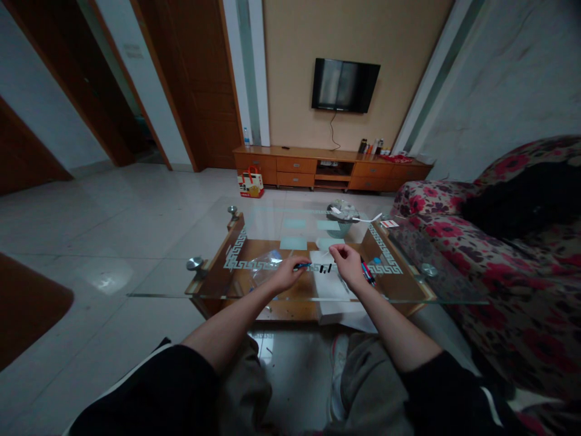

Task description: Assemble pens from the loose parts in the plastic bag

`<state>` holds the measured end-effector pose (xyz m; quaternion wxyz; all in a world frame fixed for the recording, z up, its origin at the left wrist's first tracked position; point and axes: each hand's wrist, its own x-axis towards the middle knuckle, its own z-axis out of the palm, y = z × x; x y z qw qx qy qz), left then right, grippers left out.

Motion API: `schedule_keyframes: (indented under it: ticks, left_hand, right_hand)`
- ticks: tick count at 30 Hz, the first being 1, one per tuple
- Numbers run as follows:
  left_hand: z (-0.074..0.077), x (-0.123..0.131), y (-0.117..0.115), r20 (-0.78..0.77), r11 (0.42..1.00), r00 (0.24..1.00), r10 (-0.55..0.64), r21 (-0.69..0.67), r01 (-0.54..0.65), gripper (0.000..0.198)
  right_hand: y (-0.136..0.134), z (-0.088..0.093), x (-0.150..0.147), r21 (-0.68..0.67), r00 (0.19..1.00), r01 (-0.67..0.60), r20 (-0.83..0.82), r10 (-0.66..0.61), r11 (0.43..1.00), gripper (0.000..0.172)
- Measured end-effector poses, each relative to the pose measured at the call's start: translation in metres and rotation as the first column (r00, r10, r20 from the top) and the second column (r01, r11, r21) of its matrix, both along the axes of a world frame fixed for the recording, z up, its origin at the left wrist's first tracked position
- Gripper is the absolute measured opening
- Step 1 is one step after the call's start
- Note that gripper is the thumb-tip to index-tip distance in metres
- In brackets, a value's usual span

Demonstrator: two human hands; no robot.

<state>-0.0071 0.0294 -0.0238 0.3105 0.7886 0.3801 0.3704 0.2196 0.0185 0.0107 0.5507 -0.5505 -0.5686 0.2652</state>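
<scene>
Both my hands rest over the near edge of a glass coffee table [181,284]. My left hand [287,274] is closed around a blue pen [302,265] whose tip points right. My right hand [347,261] is closed in a loose pinch, and what it grips is too small to make out. Between the hands lie small black pieces [325,268] on white paper [331,284]. A red and a blue pen [367,272] lie just right of my right hand. A clear plastic bag [265,264] sits left of my left hand.
A glass bowl [343,213] with white items stands at the table's far side. A floral sofa [499,254] runs along the right. Tiled floor opens to the left. A wooden TV cabinet [327,169], a wall television [345,85] and a small bag [250,183] stand beyond.
</scene>
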Motion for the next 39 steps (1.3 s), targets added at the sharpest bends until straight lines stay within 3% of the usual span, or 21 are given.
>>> schedule_keyframes:
  ticks: [14, 32, 39]
  left_hand:
    - [0.011, 0.005, -0.010, -0.018, 0.999, 0.999, -0.042, -0.029, 0.042, 0.025]
    - [0.010, 0.010, -0.012, -0.007, 0.998, 0.998, -0.061, 0.006, 0.061, 0.024]
    - [0.008, 0.011, -0.011, 0.011, 0.997, 0.997, -0.073, -0.018, 0.073, 0.025]
  right_hand:
    - [-0.009, 0.003, -0.016, -0.041, 0.973, -0.206, 0.101, 0.209, 0.978, 0.036]
    - [-0.016, 0.014, -0.025, -0.032, 0.970, -0.205, 0.124, 0.207, 0.978, 0.032]
    - [-0.016, 0.010, -0.024, -0.037, 0.969, -0.210, 0.128, 0.213, 0.977, 0.031]
